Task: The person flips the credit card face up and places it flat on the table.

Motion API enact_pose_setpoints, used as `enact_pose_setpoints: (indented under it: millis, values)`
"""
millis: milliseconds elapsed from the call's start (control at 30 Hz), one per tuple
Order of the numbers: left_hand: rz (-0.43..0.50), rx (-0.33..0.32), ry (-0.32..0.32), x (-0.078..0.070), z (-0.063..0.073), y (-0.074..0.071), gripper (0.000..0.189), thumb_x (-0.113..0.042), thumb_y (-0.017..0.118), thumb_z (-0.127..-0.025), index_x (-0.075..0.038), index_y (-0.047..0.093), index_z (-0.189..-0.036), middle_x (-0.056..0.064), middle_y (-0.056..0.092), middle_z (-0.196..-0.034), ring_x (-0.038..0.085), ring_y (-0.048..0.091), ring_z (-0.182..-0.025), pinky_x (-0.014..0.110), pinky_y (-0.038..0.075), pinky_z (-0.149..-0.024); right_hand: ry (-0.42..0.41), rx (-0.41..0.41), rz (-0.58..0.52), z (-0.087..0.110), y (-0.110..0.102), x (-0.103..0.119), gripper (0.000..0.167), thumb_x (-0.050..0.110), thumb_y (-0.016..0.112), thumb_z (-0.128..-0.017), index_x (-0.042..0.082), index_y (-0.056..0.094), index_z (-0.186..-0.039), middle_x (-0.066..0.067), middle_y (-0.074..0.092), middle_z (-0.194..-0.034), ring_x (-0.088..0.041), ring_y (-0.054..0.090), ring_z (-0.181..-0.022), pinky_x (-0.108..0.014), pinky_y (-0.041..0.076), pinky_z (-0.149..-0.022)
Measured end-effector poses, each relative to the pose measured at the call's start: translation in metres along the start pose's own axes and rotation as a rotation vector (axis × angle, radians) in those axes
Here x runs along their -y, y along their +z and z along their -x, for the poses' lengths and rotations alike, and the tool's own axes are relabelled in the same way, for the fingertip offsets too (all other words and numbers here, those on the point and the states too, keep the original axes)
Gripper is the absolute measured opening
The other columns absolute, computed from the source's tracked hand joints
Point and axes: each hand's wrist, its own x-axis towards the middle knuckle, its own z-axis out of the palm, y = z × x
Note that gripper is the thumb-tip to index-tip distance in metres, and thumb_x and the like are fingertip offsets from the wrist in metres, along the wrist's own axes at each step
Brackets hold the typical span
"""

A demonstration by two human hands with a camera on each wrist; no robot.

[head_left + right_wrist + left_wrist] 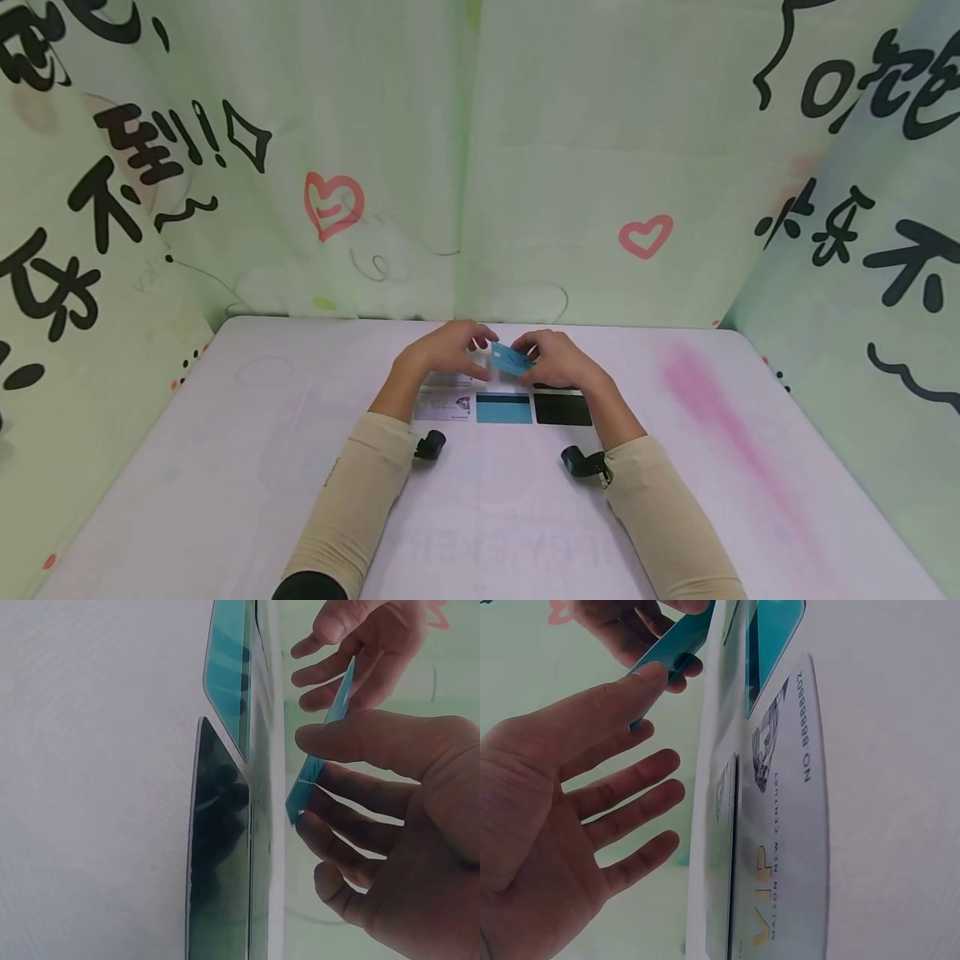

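Observation:
A light-blue card (pixel 510 359) is held tilted above the table, pinched between the thumb and fingers of my right hand (pixel 557 358). My left hand (pixel 455 348) is beside the card's left end, its fingers spread and loosely bent. In the left wrist view its thumb overlaps the blue card (pixel 676 646); whether it touches is unclear. Below the hands lie a white VIP card (pixel 442 407), a blue card with a black stripe (pixel 504 409) and a dark card (pixel 562 409), side by side. Behind them another white card (pixel 448 380) is partly hidden by my left hand.
The cards lie near the far edge of a white table (pixel 495 517). A pale green curtain (pixel 420 167) with black writing and red hearts hangs behind it and along both sides. A pink smear (pixel 735 425) marks the tabletop's right side.

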Motion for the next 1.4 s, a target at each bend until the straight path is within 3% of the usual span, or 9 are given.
enact_pose_setpoints:
  millis: [433,1400]
  values:
    - [0.031,0.003,0.015,-0.0030,-0.0044,0.0036,0.060,-0.028,0.085,-0.087,-0.012,0.063,-0.140,0.005,0.066,-0.125,0.024,0.061,-0.111,0.032,0.057,-0.087,-0.017,-0.002,0.026,0.0004,0.0009,0.0033,0.053,0.014,0.083,-0.083,0.001,0.067,-0.132,-0.015,0.070,-0.120,-0.029,0.062,-0.107,-0.044,0.055,-0.097]
    - [0.011,-0.010,0.005,0.0015,-0.0046,0.0023,0.055,-0.026,0.084,-0.088,-0.012,0.066,-0.138,0.005,0.068,-0.123,0.025,0.062,-0.114,0.035,0.056,-0.092,0.024,-0.010,-0.003,0.0017,-0.0021,-0.0005,0.056,0.018,0.084,-0.084,0.005,0.066,-0.135,-0.016,0.066,-0.132,-0.032,0.063,-0.112,-0.048,0.055,-0.103]
